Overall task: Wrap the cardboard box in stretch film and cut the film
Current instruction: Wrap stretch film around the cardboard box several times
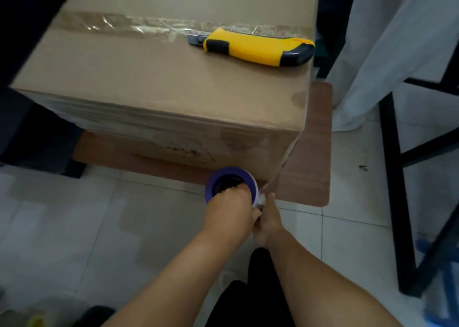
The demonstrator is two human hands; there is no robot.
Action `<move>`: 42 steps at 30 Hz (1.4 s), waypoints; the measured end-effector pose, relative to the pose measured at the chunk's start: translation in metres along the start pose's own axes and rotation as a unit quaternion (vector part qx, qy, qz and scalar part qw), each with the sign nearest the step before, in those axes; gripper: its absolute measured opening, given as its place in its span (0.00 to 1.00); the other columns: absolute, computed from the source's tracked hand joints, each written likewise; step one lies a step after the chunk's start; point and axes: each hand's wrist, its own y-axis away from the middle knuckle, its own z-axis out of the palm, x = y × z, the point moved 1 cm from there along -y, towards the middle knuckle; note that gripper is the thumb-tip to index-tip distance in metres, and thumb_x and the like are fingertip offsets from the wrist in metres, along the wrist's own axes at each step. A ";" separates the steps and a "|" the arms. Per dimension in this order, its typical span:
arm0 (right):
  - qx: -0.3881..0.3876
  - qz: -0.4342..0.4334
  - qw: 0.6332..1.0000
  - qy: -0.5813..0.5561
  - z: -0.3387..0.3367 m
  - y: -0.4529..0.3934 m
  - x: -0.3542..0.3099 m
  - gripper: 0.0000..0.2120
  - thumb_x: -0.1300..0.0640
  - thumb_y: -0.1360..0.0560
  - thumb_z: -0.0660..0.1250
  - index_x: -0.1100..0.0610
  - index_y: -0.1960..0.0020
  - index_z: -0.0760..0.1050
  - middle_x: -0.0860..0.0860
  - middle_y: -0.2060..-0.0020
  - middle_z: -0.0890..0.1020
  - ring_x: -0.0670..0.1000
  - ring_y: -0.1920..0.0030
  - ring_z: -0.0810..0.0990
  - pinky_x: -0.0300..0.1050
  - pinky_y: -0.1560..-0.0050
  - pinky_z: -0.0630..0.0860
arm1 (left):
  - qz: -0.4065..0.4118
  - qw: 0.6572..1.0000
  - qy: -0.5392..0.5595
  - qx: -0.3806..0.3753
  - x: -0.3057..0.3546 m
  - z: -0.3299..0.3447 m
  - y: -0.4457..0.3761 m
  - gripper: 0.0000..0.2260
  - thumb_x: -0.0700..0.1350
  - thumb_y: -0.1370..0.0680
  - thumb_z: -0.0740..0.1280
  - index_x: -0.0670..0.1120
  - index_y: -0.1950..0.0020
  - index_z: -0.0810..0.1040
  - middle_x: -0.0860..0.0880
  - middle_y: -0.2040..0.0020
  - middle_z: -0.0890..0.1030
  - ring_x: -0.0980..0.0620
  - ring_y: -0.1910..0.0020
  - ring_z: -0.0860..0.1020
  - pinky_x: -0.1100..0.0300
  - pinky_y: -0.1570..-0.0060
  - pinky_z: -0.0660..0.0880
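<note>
Head view: the cardboard box (159,78) sat on a low wooden board (310,168) that rested on the pale tiled floor (74,227). Clear stretch film (285,158) already covered the near side face of the box in several layers, and a strip of clear tape ran across the top panel. A yellow-and-black utility knife (250,48) lay on the top panel near the far right corner, its blade end pointing left and touching the tape strip.

You held the stretch film roll (232,185) low, in front of the near right corner of the box and just above the edge of the board. The roll had a purple end and a dark core. Your left hand (229,212) was closed on the roll from above, fingers hooked into the core. Your right hand (267,220) was closed on the right side of the roll, thumb raised along the film. A taut band of film ran from the roll up to the near right vertical edge of the box.

A black metal frame (395,177) stood to the right, well apart from the box, with white cloth (387,41) hanging behind it.
</note>
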 end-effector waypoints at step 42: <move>0.116 -0.106 0.943 -0.292 0.096 0.026 0.073 0.25 0.41 0.18 0.44 0.54 0.64 0.66 0.47 0.83 0.74 0.42 0.82 0.73 0.39 0.65 0.69 | 0.274 0.954 -0.114 0.045 -0.106 -0.021 -0.006 0.16 0.52 0.20 0.61 0.44 0.37 0.70 0.47 0.45 0.78 0.51 0.47 0.77 0.62 0.55 0.74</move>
